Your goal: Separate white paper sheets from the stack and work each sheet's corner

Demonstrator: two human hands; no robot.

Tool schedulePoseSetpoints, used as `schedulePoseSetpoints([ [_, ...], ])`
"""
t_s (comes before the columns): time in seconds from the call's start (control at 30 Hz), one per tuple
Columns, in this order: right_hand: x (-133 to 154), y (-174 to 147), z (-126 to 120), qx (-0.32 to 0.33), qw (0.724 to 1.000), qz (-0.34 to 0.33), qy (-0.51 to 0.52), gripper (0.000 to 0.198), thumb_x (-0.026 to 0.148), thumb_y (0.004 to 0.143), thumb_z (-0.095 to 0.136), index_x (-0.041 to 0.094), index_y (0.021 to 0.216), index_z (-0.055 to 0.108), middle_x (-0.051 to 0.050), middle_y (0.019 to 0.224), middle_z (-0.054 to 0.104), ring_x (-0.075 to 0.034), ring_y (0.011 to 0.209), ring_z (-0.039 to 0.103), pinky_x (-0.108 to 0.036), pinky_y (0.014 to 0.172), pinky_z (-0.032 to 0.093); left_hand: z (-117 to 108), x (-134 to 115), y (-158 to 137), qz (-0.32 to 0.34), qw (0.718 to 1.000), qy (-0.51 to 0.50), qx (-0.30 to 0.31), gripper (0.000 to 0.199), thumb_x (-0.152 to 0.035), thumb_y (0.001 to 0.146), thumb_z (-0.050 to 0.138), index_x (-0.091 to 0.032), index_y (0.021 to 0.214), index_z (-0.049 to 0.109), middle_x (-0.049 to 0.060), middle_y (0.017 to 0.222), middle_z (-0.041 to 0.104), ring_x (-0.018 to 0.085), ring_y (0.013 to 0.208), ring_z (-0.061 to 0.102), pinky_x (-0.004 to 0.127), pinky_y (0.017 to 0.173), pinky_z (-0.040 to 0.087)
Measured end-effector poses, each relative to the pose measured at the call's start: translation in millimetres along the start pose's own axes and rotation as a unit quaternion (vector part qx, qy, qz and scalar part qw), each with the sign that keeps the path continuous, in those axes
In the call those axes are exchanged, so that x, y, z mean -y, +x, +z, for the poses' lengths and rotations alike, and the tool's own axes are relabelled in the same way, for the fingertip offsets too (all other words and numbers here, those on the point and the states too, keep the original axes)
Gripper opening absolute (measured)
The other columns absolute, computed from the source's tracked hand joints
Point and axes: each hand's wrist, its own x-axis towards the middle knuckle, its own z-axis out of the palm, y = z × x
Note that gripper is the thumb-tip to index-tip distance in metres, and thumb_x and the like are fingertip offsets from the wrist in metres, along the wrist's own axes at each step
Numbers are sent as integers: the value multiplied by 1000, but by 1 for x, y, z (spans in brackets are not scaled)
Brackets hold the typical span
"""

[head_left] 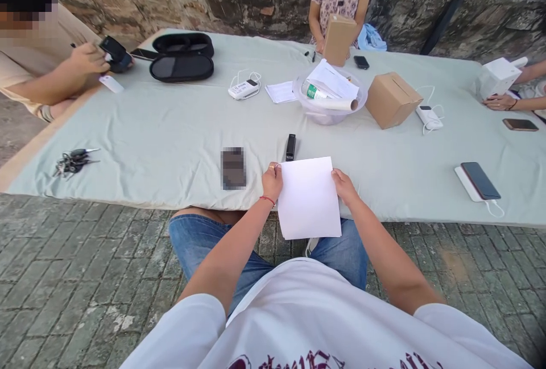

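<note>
A small stack of blank white paper (310,198) is held over the table's near edge and my lap. My left hand (272,180) grips its left edge, thumb on top and fingers underneath. On the opposite edge, my right hand (343,186) pinches the sheets the same way. Just beyond the paper lies a black stapler (290,147) on the cloth. To the left of my left hand is a dark, pixelated flat object (233,168), its kind hidden.
A plastic basin (330,108) with papers and a roll stands beside a cardboard box (392,99). Keys (74,162) lie far left, near a black case (182,65). A phone on a power bank (480,180) sits right. Three other people are around the table (162,130).
</note>
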Motion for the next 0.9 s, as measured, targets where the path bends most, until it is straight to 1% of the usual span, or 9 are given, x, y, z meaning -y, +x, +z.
schedulePoseSetpoints([
  [0.1, -2, -2, 5, -40, 999, 0, 16, 38, 56, 89, 45, 27, 105, 63, -6, 114, 67, -23, 105, 60, -37, 92, 47, -1, -1, 0, -7, 1000, -14, -9, 17, -33, 94, 50, -23, 80, 51, -3, 58, 46, 17, 58, 42, 29, 61, 27],
  [0.17, -2, -3, 7, -29, 999, 22, 32, 35, 56, 85, 50, 26, 97, 63, -5, 102, 69, -22, 92, 62, -35, 82, 49, -3, 0, 2, -18, 999, -35, 0, 21, -35, 93, 50, -23, 76, 50, -3, 58, 43, 16, 57, 39, 28, 61, 27],
  [0.27, -1, -3, 8, -29, 997, 47, 62, 31, 53, 79, 57, 24, 90, 60, -3, 89, 68, -20, 78, 61, -33, 72, 49, -8, 2, 4, -41, 992, -106, 52, 26, -40, 91, 51, -22, 72, 48, -4, 58, 40, 13, 55, 34, 27, 57, 27],
  [0.37, 2, -1, 6, -38, 994, 56, 86, 30, 51, 75, 60, 23, 87, 60, -2, 86, 67, -18, 74, 60, -31, 69, 48, -12, 4, 6, -62, 979, -167, 97, 26, -43, 89, 54, -22, 75, 50, -4, 60, 42, 12, 55, 33, 26, 55, 27],
  [0.43, 6, 0, 5, -39, 992, 62, 104, 30, 51, 75, 62, 23, 87, 61, -2, 87, 67, -17, 74, 60, -30, 68, 48, -13, 5, 6, -62, 978, -175, 90, 25, -43, 89, 54, -22, 76, 50, -4, 61, 43, 12, 56, 34, 26, 55, 28],
  [0.5, 10, -2, 6, -27, 989, 74, 122, 32, 52, 75, 63, 23, 89, 62, -3, 90, 68, -17, 76, 62, -30, 69, 49, -14, 4, 7, -55, 982, -168, 64, 26, -42, 89, 53, -22, 75, 48, -4, 62, 42, 12, 57, 34, 26, 55, 29],
  [0.67, 17, -26, 12, 44, 980, 112, 159, 40, 57, 77, 65, 23, 98, 63, -5, 97, 72, -20, 84, 66, -32, 75, 52, -15, 2, 6, -50, 990, -128, 5, 25, -41, 93, 47, -22, 76, 46, -4, 64, 42, 13, 60, 37, 25, 59, 31],
  [0.8, 12, -50, 17, 31, 976, 130, 171, 43, 59, 77, 65, 22, 98, 64, -5, 96, 73, -22, 86, 67, -34, 78, 53, -17, -1, 5, -66, 986, -151, 8, 25, -39, 94, 46, -22, 77, 46, -4, 64, 42, 12, 60, 36, 25, 59, 32],
  [0.9, 5, -59, 20, 30, 981, 118, 149, 41, 59, 79, 63, 23, 98, 63, -5, 98, 73, -22, 88, 67, -35, 80, 54, -17, -3, 5, -81, 980, -182, 13, 24, -38, 94, 48, -21, 76, 45, -5, 63, 40, 12, 57, 34, 25, 57, 30],
])
